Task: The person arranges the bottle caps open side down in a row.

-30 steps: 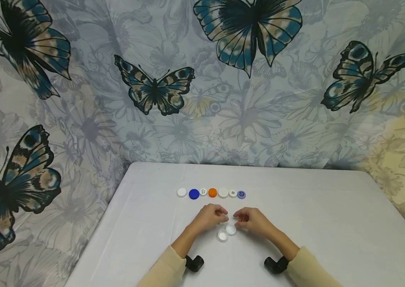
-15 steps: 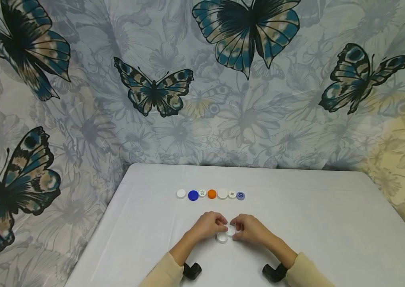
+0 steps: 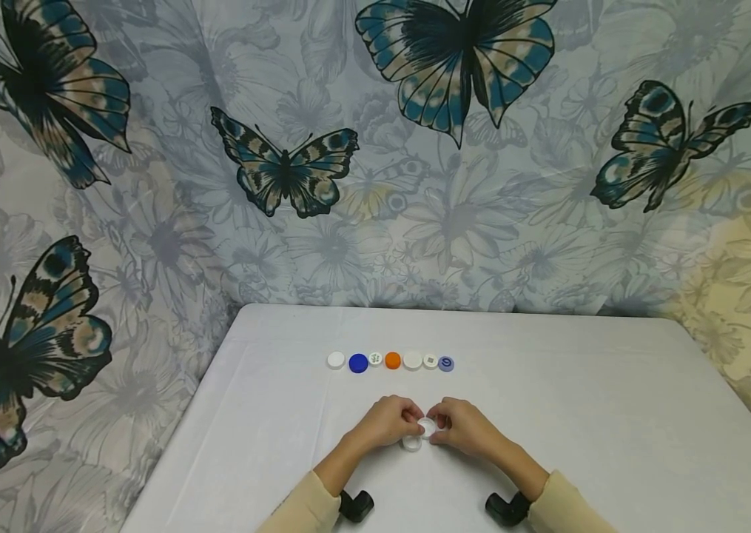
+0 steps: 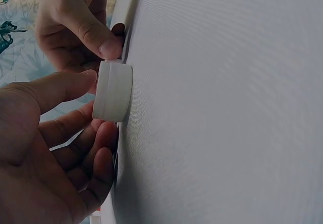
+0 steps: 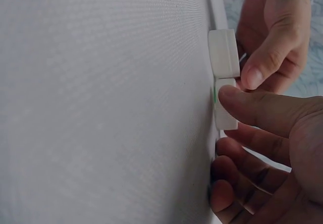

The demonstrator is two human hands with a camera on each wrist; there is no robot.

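In the head view, a white round bottle cap (image 3: pixel 426 427) lies on the table between my two hands. My right hand (image 3: pixel 471 428) pinches it, the thumb pressed against its side in the right wrist view. From the other side my left hand (image 3: pixel 385 422) holds the same cap with thumb and fingertips, though its contact is partly hidden. A second white bottle cap (image 3: pixel 411 444) sits just nearer, beside the left fingers and touching or nearly touching the first. Its ribbed side (image 4: pixel 113 91) covers part of the grip in the left wrist view.
Behind the hands runs a row of caps and buttons: a white cap (image 3: pixel 336 360), a blue disc (image 3: pixel 358 363), an orange one (image 3: pixel 393 360), a lilac button (image 3: pixel 446 363) and several white pieces. The white table (image 3: pixel 581 414) meets a butterfly-patterned cloth backdrop (image 3: pixel 482 222).
Both hands have come nearer to the body, from just behind the white caps down onto the farther one, and now hold it. The row at the back is unchanged.
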